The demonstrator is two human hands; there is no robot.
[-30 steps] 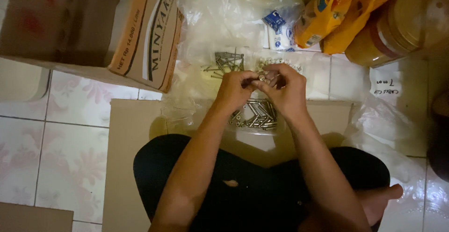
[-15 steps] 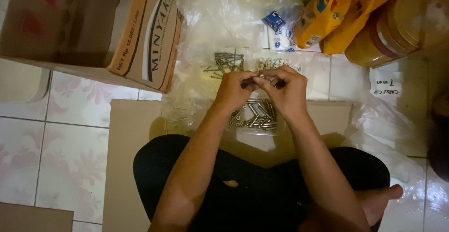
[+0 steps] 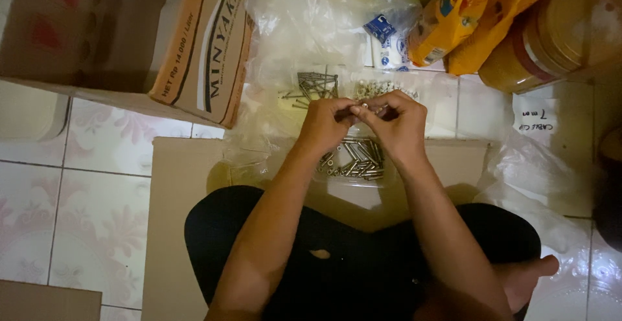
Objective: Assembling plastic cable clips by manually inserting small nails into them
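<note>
**One piece in hand, piles on the floor**

Both hands meet over the plastic sheet (image 3: 291, 29). The left hand (image 3: 326, 124) and right hand (image 3: 396, 124) pinch one small metal piece (image 3: 363, 106) between closed fingertips — what it is, I cannot tell. At 6 o'clock beneath them lies a heap of finished-looking pins (image 3: 355, 160); at 12 o'clock, loose nails (image 3: 314, 88) and pale clips (image 3: 382, 89) wait. Plenty seems left.

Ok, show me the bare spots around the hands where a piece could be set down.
Free: the flat cardboard sheet left of the left hand, and the floor tiles beyond it, below the open carton. Crowded: ahead of both hands, where the nail pile, white clips and finished pieces lie on clear plastic; orange bags fill the right.
</note>
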